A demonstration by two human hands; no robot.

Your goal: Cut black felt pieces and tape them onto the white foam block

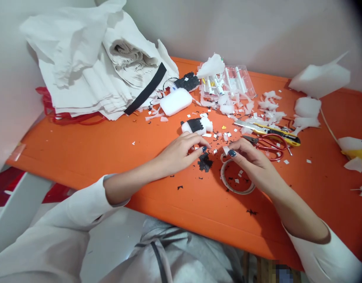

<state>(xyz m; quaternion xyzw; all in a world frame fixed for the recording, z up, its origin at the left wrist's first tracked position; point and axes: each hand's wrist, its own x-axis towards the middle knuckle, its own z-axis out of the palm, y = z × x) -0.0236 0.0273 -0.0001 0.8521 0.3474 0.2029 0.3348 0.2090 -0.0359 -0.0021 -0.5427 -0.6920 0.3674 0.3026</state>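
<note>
My right hand (251, 161) pinches a short white strip of tape (225, 150) between thumb and index finger. Below it, the ring-shaped tape roll (223, 182) lies flat on the orange table (157, 196), partly covered by that hand. Loosely curved, my left hand (183, 152) rests to the left with thumb and fingers a little apart and nothing visible in them. Beside its fingertips is a small clump of black cut pieces (205, 162). Just beyond the left hand lies a white foam-like piece (208, 125) with a black band (195, 125) across it.
Red-handled scissors (272, 143) and a yellow utility knife (282, 135), blade out, lie beyond my right hand. A marker box (247, 80), a white block (175, 101) and white scraps (271, 106) are farther back. Stacked white sheets (89, 86) with a black strip (147, 88) fill the back left.
</note>
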